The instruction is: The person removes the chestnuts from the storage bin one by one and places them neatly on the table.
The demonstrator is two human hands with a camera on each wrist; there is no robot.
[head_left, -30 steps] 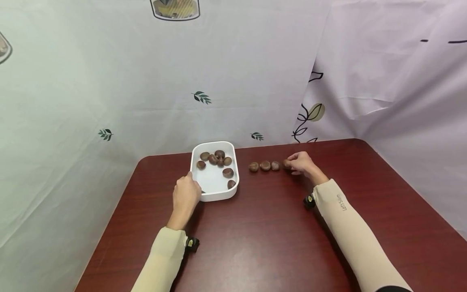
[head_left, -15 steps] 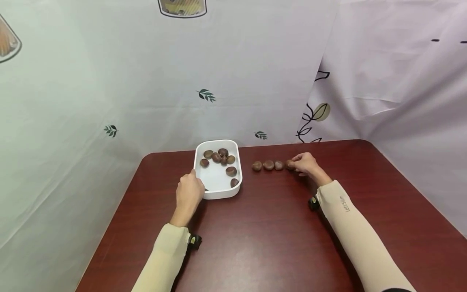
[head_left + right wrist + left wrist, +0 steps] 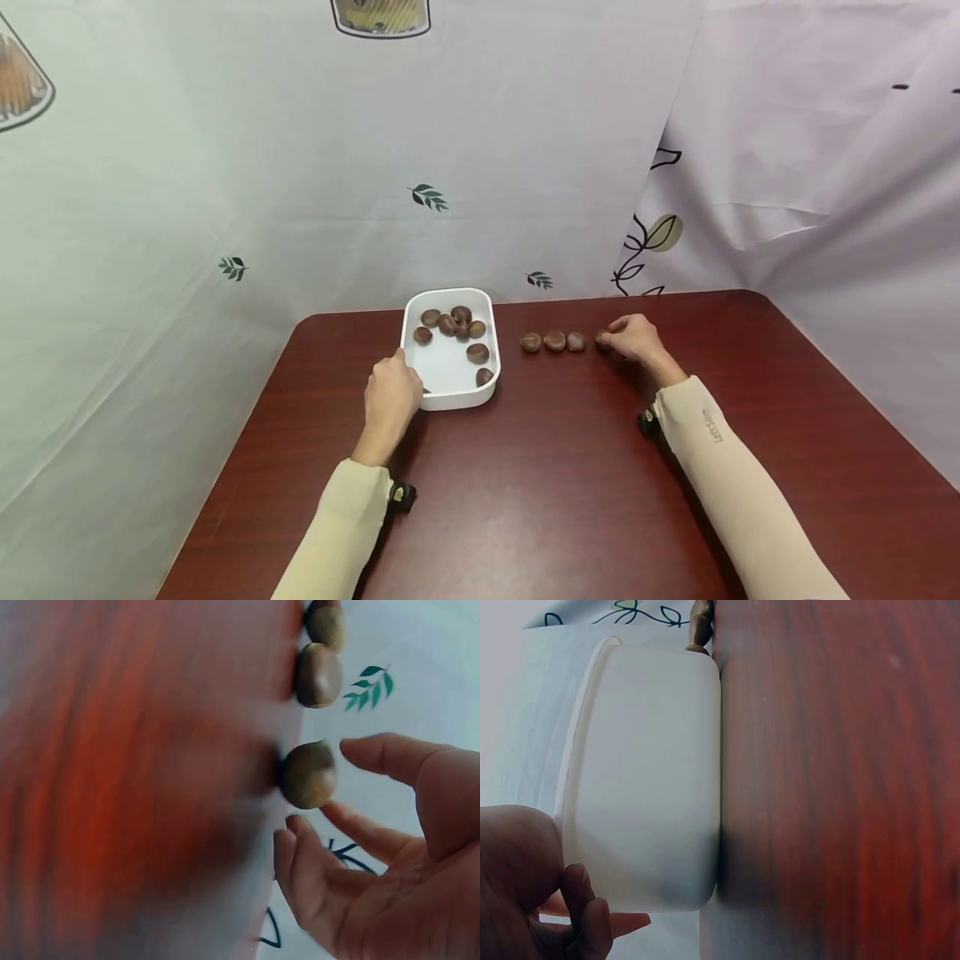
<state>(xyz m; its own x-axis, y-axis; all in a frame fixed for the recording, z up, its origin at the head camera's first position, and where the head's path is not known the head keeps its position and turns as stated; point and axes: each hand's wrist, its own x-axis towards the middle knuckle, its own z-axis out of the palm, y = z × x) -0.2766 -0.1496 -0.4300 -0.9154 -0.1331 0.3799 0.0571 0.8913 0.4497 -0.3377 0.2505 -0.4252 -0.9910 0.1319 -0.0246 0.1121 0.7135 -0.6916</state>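
Observation:
In the head view, my left hand (image 3: 393, 396) grips the near left corner of a white rectangular container (image 3: 450, 400). Its wall (image 3: 645, 772) fills much of the left wrist view, the thumb and curled fingers at its corner. Several brown chestnuts (image 3: 477, 353) lie inside. To the right, three chestnuts (image 3: 554, 341) sit in a row on the table. At the row's right end, my right hand (image 3: 636, 337) is at another chestnut (image 3: 307, 775) standing on the table. The right wrist view shows the thumb slightly apart from it, one finger close against its other side.
The dark red wooden table (image 3: 517, 500) reaches back to a pale patterned cloth (image 3: 487, 150) hanging behind it and along both sides. The container and the row of chestnuts are near the far edge.
The chestnut at my right hand has shifted slightly right, leaving a wider gap to the row. My left hand stays on the container. The head view has shifted a little.

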